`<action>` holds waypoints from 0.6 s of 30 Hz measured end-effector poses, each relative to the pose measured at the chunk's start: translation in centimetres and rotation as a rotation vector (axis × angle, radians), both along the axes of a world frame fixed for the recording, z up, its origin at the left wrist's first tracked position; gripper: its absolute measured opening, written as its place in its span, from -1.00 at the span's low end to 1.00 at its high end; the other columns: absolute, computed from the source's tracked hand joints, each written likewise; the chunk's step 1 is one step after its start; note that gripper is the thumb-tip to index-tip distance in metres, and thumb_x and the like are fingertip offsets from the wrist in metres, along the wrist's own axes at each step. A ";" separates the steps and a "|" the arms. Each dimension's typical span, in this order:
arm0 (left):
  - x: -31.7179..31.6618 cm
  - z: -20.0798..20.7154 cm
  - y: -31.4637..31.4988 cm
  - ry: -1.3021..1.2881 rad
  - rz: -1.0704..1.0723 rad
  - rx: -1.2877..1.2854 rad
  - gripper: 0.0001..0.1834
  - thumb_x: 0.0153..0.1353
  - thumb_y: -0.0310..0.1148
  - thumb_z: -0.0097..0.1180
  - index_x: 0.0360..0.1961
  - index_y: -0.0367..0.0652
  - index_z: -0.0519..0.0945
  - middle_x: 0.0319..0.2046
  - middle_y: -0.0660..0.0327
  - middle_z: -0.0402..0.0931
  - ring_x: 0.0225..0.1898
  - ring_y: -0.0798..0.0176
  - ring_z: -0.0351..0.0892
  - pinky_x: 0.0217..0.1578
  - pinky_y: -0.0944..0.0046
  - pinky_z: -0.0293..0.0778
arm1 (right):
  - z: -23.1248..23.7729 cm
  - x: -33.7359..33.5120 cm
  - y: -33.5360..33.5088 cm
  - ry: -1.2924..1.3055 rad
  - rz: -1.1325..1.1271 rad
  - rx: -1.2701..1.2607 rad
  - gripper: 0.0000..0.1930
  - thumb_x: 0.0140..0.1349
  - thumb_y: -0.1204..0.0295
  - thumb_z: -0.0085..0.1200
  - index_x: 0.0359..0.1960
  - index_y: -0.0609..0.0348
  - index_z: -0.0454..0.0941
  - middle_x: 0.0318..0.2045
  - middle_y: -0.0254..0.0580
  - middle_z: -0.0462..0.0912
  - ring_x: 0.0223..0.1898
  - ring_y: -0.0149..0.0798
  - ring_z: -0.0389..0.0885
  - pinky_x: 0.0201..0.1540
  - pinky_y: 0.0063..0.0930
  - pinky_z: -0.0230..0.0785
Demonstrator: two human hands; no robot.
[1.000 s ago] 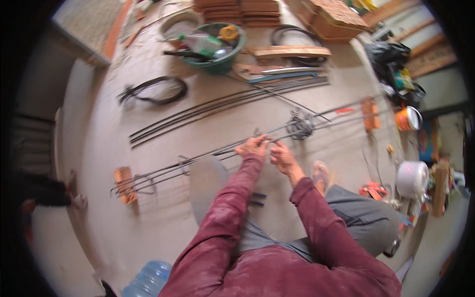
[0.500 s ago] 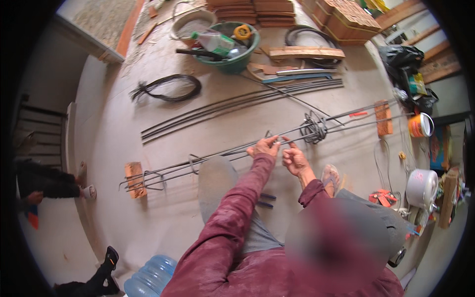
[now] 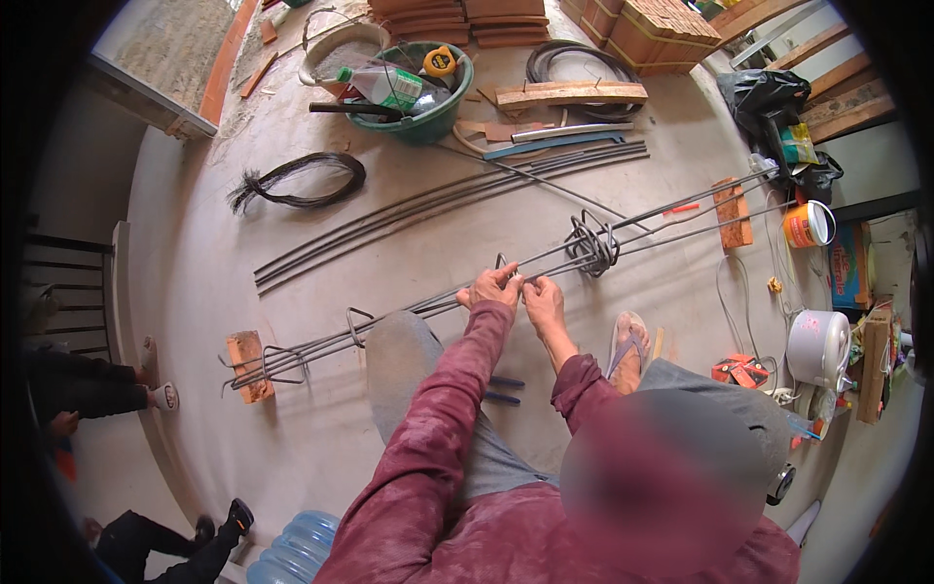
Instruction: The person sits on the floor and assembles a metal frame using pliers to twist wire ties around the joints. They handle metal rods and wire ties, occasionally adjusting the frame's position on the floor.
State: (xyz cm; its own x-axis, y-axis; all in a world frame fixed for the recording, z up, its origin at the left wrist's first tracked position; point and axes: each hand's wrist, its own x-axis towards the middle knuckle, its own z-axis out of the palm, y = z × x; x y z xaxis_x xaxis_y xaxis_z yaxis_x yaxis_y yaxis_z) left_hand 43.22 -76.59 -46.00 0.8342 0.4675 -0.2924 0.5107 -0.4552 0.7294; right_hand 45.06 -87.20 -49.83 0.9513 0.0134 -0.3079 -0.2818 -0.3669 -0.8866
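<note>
Long steel rebars (image 3: pixel 418 309) run across the floor in front of me, resting on a brick at each end. My left hand (image 3: pixel 493 289) is closed around the bars beside a bent wire stirrup (image 3: pixel 501 260). Right against it, my right hand (image 3: pixel 545 302) pinches with its fingertips at the bars; whatever it holds is too small to make out. More stirrups (image 3: pixel 355 326) sit along the bars to the left, and a bunch of stirrups (image 3: pixel 593 245) hangs on them to the right. A tool's blue handles (image 3: pixel 504 390) show beside my knee.
The left brick (image 3: pixel 253 362) and right brick (image 3: pixel 732 214) prop the bars. Beyond lie loose rebars (image 3: pixel 438 207), a wire coil (image 3: pixel 311 182) and a green basin (image 3: pixel 428 122) with a bottle and tape measure. A bucket (image 3: pixel 806 226) stands right. Another person's legs (image 3: pixel 92 380) are at left.
My right hand has gone from raised, loosened fingers to a pinch against my left hand at the bars. The whole view has shifted slightly; the left hand keeps its place on the bars.
</note>
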 end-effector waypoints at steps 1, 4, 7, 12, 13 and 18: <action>-0.1 -0.1 0.1 0.012 0.004 -0.001 -0.69 -0.01 -0.09 0.24 -0.18 0.25 0.70 -0.34 0.31 0.63 -0.25 0.32 0.56 -0.01 0.08 0.02 | -0.3 -0.2 -0.1 -0.090 0.040 -0.145 -0.83 0.17 0.37 0.05 -0.42 0.25 0.54 -0.65 -0.28 0.49 -0.65 -0.36 0.40 -0.55 -0.43 0.28; -0.1 -0.6 0.0 0.005 -0.033 0.089 -0.69 0.01 -0.03 0.19 -0.18 0.28 0.69 -0.31 0.34 0.63 -0.24 0.30 0.56 0.00 0.06 0.00 | 0.0 0.1 -1.0 -0.091 0.086 -0.288 -0.79 0.11 0.30 0.09 -0.46 0.23 0.59 -0.44 -0.05 0.56 -0.35 -0.08 0.52 -0.23 -0.25 0.36; 0.1 -0.7 -0.8 -0.010 -0.039 0.061 -0.69 0.01 -0.06 0.21 -0.16 0.29 0.67 -0.35 0.35 0.61 -0.23 0.32 0.53 0.04 0.01 -0.04 | 1.6 -1.0 -1.5 -0.256 0.057 -0.309 -0.83 0.06 0.32 0.13 -0.43 0.17 0.61 -0.32 -0.05 0.53 -0.17 -0.06 0.48 -0.08 -0.21 0.31; -0.3 -1.5 -0.4 -0.061 0.034 0.023 -0.60 -0.01 -0.11 0.26 -0.07 0.23 0.62 -0.39 0.35 0.62 -0.21 0.35 0.53 0.07 0.03 -0.06 | 3.5 -0.9 -1.5 -0.488 0.297 -0.504 -0.86 -0.01 0.40 0.17 -0.39 0.10 0.60 -0.20 -0.17 0.48 -0.08 -0.09 0.41 -0.04 -0.20 0.23; -0.3 -0.8 -0.3 -0.071 0.063 0.017 -0.61 -0.02 -0.12 0.27 -0.08 0.20 0.62 -0.40 0.35 0.63 -0.22 0.36 0.53 0.07 0.05 -0.07 | 4.3 -1.2 -1.1 -0.477 0.298 -0.535 -0.86 -0.02 0.42 0.17 -0.38 0.09 0.60 -0.20 -0.19 0.47 -0.08 -0.09 0.41 -0.04 -0.21 0.23; -0.3 -0.6 -0.9 -0.143 0.082 -0.073 -0.75 -0.07 -0.18 0.32 -0.35 0.05 0.60 -0.42 0.33 0.65 -0.31 0.36 0.56 0.02 0.15 -0.03 | 5.1 -1.4 -2.0 -0.545 0.316 -0.543 -0.81 -0.02 0.48 0.13 -0.30 0.12 0.59 -0.23 -0.17 0.49 -0.09 -0.06 0.41 -0.05 -0.19 0.22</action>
State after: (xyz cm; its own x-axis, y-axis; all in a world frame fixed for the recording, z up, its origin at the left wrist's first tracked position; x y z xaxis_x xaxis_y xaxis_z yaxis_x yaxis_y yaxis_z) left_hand 42.96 -77.50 -46.59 0.8294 0.5180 -0.2093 0.4331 -0.3596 0.8265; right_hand 43.65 -89.16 -44.72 0.9453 0.2875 0.1543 0.3241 -0.7726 -0.5459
